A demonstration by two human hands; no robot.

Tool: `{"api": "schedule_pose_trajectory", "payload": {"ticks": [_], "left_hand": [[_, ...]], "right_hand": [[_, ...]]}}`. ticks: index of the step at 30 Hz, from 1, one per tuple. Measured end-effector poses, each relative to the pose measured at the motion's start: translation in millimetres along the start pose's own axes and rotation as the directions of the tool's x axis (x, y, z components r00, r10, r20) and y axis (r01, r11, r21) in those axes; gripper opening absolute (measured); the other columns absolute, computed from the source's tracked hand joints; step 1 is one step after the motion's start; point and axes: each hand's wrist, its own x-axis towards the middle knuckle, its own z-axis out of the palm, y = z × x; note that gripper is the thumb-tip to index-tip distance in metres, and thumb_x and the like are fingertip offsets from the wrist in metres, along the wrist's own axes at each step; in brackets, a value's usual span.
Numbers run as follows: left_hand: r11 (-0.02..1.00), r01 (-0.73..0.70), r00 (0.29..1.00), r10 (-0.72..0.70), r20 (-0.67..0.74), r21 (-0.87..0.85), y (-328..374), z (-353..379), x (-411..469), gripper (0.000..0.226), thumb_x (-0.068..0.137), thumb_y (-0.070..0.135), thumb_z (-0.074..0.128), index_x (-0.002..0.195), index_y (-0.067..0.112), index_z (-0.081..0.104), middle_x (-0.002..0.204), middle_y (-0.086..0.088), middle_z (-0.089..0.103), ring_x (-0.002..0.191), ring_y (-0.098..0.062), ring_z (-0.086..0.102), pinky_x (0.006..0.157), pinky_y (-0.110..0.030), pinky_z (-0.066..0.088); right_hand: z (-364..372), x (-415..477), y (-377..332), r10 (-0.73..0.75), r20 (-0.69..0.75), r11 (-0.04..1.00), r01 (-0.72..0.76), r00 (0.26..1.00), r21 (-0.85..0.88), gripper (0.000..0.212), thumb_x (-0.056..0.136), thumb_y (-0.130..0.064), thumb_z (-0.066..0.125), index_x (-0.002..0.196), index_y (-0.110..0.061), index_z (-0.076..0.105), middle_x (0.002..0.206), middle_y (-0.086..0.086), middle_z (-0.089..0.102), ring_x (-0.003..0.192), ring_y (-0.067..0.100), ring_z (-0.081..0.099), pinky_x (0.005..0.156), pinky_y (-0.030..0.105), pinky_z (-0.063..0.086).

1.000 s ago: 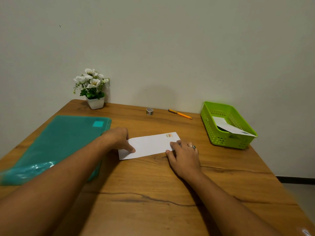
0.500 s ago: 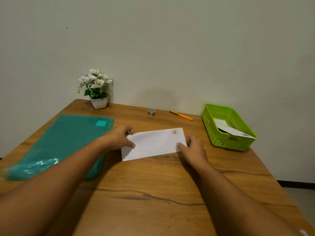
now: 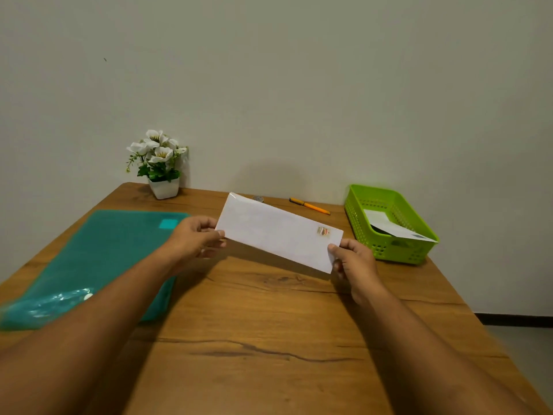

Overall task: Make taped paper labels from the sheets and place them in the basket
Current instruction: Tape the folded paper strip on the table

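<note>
A folded white paper (image 3: 275,230) with a small orange tape patch near its right end is held up off the wooden table (image 3: 269,319), tilted with its left end higher. My left hand (image 3: 194,239) pinches its left edge and my right hand (image 3: 354,262) pinches its lower right corner. The green basket (image 3: 389,244) stands at the right with another white paper (image 3: 389,227) lying inside. A small tape roll (image 3: 258,198) peeks out behind the paper's top edge, mostly hidden.
A teal plastic folder (image 3: 98,259) lies on the left side of the table under my left forearm. A white pot of flowers (image 3: 160,166) stands at the back left by the wall. An orange pen (image 3: 309,206) lies at the back.
Both hands have lifted the folded paper from the table, where they were pressing it flat, and it now hangs tilted in the air.
</note>
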Motion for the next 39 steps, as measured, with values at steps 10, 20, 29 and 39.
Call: {"api": "schedule_pose_trajectory", "payload": {"ticks": [10,20,29,39], "left_hand": [[0.996,-0.027,1.000,0.027,0.002,-0.083,18.9,42.8,18.9,0.013,0.098,0.013,0.065,0.110,0.013,0.070,0.103,-0.009,0.075,0.083,-0.017,0.074,0.069,-0.030,0.063],[0.977,-0.025,0.998,0.037,0.053,-0.212,62.6,112.4,49.5,0.014,0.100,0.015,0.065,0.109,0.005,0.068,0.087,-0.009,0.069,0.069,-0.013,0.067,0.060,-0.024,0.061],[0.945,-0.059,0.975,0.124,0.186,-0.321,106.5,203.8,72.3,0.021,0.098,0.020,0.069,0.114,0.008,0.062,0.105,-0.012,0.075,0.081,-0.019,0.074,0.072,-0.032,0.062],[0.863,-0.493,0.824,0.425,0.374,0.107,97.7,289.2,72.7,0.022,0.093,0.025,0.073,0.115,0.022,0.068,0.106,0.002,0.070,0.097,-0.015,0.066,0.086,-0.033,0.053]], "right_hand": [[-43.0,1.8,-12.4,-0.122,-0.056,0.990,0.125,0.991,0.058,0.008,0.100,-0.026,0.068,0.100,-0.018,0.070,0.071,-0.001,0.067,0.046,0.007,0.044,0.041,0.020,0.031],[-110.6,3.6,-6.5,-0.097,-0.024,0.991,0.098,0.995,0.091,0.010,0.095,-0.015,0.074,0.099,-0.007,0.077,0.090,0.012,0.078,0.059,0.011,0.056,0.047,0.025,0.042],[-169.7,19.5,1.5,0.020,-0.169,0.970,0.022,0.985,0.243,0.010,0.095,-0.005,0.071,0.105,-0.001,0.073,0.093,0.021,0.076,0.060,0.014,0.061,0.052,0.025,0.058],[-188.8,76.1,-26.7,0.178,-0.291,0.925,-0.059,0.940,0.375,0.003,0.095,0.004,0.065,0.097,0.004,0.068,0.083,0.019,0.071,0.049,0.010,0.067,0.050,0.025,0.060]]}}
